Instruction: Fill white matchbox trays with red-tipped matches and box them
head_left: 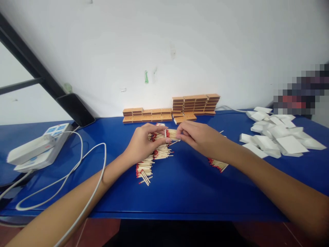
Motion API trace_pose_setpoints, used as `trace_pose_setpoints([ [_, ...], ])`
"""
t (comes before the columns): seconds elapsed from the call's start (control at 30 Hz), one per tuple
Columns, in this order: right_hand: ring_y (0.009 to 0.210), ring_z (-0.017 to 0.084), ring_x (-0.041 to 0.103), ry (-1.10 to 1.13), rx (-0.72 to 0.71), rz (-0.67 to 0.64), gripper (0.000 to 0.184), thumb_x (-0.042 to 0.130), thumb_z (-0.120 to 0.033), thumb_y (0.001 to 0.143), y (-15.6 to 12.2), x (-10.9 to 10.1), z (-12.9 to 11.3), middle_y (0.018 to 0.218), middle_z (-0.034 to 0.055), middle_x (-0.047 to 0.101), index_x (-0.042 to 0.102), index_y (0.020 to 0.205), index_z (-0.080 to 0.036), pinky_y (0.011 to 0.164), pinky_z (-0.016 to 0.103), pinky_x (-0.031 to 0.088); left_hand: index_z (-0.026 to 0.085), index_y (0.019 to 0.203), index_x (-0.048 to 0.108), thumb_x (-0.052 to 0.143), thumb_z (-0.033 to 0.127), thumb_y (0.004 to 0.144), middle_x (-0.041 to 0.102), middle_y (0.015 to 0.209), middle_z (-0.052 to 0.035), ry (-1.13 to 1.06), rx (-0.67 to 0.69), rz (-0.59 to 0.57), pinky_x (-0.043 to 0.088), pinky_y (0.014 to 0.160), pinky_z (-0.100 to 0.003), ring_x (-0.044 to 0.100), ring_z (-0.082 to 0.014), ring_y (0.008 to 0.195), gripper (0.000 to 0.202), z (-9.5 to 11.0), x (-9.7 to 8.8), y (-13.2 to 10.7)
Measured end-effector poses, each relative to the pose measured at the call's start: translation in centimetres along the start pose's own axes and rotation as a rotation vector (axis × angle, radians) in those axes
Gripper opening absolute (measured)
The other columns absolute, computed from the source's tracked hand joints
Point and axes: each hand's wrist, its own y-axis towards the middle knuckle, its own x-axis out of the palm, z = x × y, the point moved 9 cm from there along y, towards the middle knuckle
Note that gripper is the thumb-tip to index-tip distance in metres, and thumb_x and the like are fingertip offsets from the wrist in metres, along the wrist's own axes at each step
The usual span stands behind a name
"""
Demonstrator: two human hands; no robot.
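Note:
Between my hands is a small white matchbox tray [165, 133] filled with red-tipped matches [171, 133]. My left hand [146, 140] pinches its left end between thumb and fingers. At the other end, the closed fingers of my right hand [196, 136] grip the plain ends of the matches; whether they also hold the tray wall is hidden. Below and beside my left hand lies a long heap of loose matches [145, 167], partly covered by it. A smaller pile of matches [217, 164] shows under my right forearm.
Stacked orange-brown matchboxes [196, 104] and a lower row [147, 117] line the wall. White empty trays [280, 133] are heaped at the right of the blue table [177, 195]. At left are a power strip [51, 147], a phone [76, 109] and a white cable [79, 161] crossing my left forearm.

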Motion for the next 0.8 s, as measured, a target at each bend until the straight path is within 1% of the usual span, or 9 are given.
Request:
trace_pose_setpoints([
  [0.1,0.075,0.018,0.054,0.011,-0.018,0.039,0.017,0.05,-0.032,0.104,-0.1,-0.4,-0.3,0.086,0.0027,0.062,0.058,0.093,-0.022,0.069,0.031,0.036,0.024,0.108,0.081,0.087,0.043,0.085,0.083,0.108,-0.0078,-0.013,-0.01,-0.01,0.059,0.088,-0.039,0.075,-0.0247,0.097,0.031,0.0,0.1,0.0],
  [0.2,0.073,0.018,0.053,0.029,0.01,0.089,0.013,0.054,-0.031,0.103,-0.1,-1.0,-0.1,0.079,0.0001,0.058,0.058,0.095,-0.022,0.068,0.03,0.034,0.024,0.11,0.081,0.087,0.042,0.085,0.083,0.107,-0.0068,-0.027,-0.004,-0.023,0.059,0.087,-0.038,0.076,-0.0234,0.094,0.031,0.1,0.1,0.0],
  [0.33,0.071,0.017,0.051,0.056,0.016,0.107,0.008,0.059,-0.03,0.1,-0.1,-1.0,0.0,0.076,-0.002,0.055,0.059,0.096,-0.022,0.066,0.03,0.033,0.023,0.11,0.081,0.087,0.043,0.085,0.083,0.103,-0.0066,-0.017,0.006,-0.039,0.059,0.088,-0.038,0.075,-0.0232,0.093,0.032,0.3,0.3,0.0],
  [0.4,0.069,0.016,0.05,0.077,0.006,0.143,0.008,0.059,-0.03,0.1,-0.1,-1.2,-0.1,0.074,-0.0027,0.054,0.059,0.096,-0.022,0.066,0.029,0.033,0.023,0.113,0.081,0.086,0.044,0.086,0.083,0.107,-0.0071,-0.018,-0.01,-0.034,0.059,0.09,-0.038,0.076,-0.0238,0.096,0.035,0.1,0.2,0.0],
  [0.5,0.064,0.014,0.047,0.116,-0.035,0.207,0.008,0.059,-0.029,0.1,-0.3,-1.3,-0.7,0.071,-0.0045,0.05,0.061,0.096,-0.022,0.065,0.029,0.033,0.023,0.116,0.08,0.085,0.044,0.087,0.083,0.108,-0.0077,-0.005,-0.046,0.009,0.06,0.091,-0.04,0.076,-0.0253,0.099,0.037,-0.3,-0.3,0.1],
  [0.57,0.063,0.013,0.046,0.13,-0.112,0.171,0.008,0.061,-0.026,0.099,-0.5,-0.4,-1.8,0.07,-0.0047,0.049,0.064,0.094,-0.021,0.065,0.028,0.034,0.023,0.116,0.08,0.085,0.043,0.087,0.083,0.105,-0.0074,0.019,-0.063,0.052,0.06,0.091,-0.042,0.076,-0.0261,0.099,0.036,-0.6,-0.9,0.2],
  [0.67,0.064,0.013,0.048,0.134,-0.228,0.013,0.01,0.062,-0.02,0.098,-1.0,2.3,-3.5,0.074,-0.0031,0.055,0.067,0.09,-0.02,0.067,0.027,0.037,0.024,0.113,0.081,0.084,0.042,0.087,0.083,0.104,-0.0062,0.034,-0.081,0.087,0.059,0.09,-0.041,0.077,-0.0252,0.099,0.032,-0.8,-1.3,0.3],
  [0.73,0.065,0.013,0.05,0.136,-0.259,-0.075,0.011,0.061,-0.019,0.099,-1.3,4.0,-4.1,0.079,-0.0015,0.059,0.069,0.091,-0.019,0.069,0.027,0.038,0.024,0.112,0.081,0.084,0.042,0.088,0.083,0.104,-0.0054,0.031,-0.084,0.084,0.059,0.088,-0.04,0.077,-0.024,0.097,0.03,-0.9,-1.3,0.3],
  [0.8,0.068,0.014,0.052,0.137,-0.262,-0.119,0.011,0.061,-0.021,0.101,-1.5,5.1,-4.2,0.083,0.0,0.062,0.069,0.094,-0.019,0.071,0.028,0.039,0.024,0.112,0.081,0.084,0.042,0.087,0.083,0.104,-0.0053,0.033,-0.086,0.08,0.059,0.088,-0.039,0.076,-0.0237,0.096,0.031,-0.8,-1.2,0.2],
])
